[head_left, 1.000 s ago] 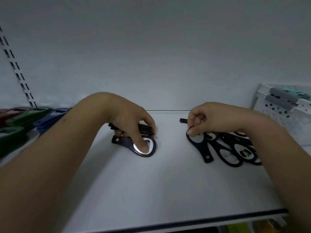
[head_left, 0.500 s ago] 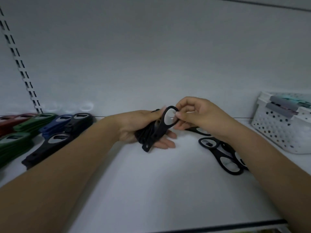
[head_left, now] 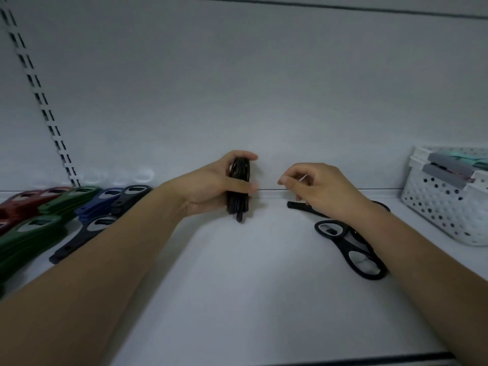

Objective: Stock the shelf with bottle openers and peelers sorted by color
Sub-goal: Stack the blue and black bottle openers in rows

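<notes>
The left hand [head_left: 211, 188] grips a stack of black bottle openers [head_left: 239, 188] upright on the shelf [head_left: 237, 286], the right hand [head_left: 319, 188], fingers loosely curled and holding nothing, hovers over loose black openers [head_left: 351, 249], and a white perforated basket [head_left: 449, 207] sits far right.

A white shelf [head_left: 237, 299] carries red openers [head_left: 23, 200], green openers [head_left: 31, 233], blue openers [head_left: 101, 200] and black openers [head_left: 124, 204] in stacks at left, loose black openers [head_left: 353, 249] at right, and a white perforated basket [head_left: 449, 207], seemingly resting at far right.
</notes>
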